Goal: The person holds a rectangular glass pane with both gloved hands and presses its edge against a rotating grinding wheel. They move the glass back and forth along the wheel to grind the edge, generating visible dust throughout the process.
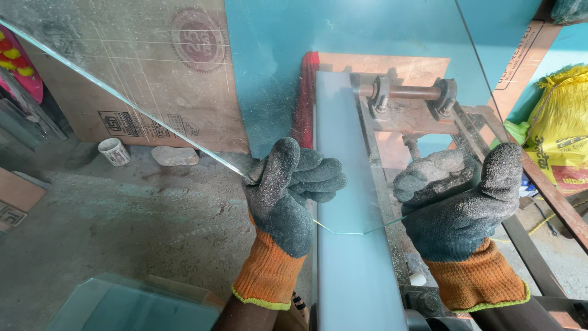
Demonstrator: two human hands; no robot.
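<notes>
A: What are the hands doing at the centre of the frame?

B: Both wear grey gloves with orange cuffs. The left hand (293, 193) is curled tight on the left edge of a clear glass pane (343, 73); the right hand (458, 196) grips its right edge, thumb up.

A: Where is the pane?

B: It fills the upper middle of the frame, its lower corner over the pale grinding belt (349, 270) running down the centre, beside a rusty metal frame (422, 116).

A: Anything else?

B: A cardboard sheet (153, 73) at upper left, a small white cup (114, 151) below it, a yellow sack (560, 129) at right, more glass pieces (135, 303) at lower left.
</notes>
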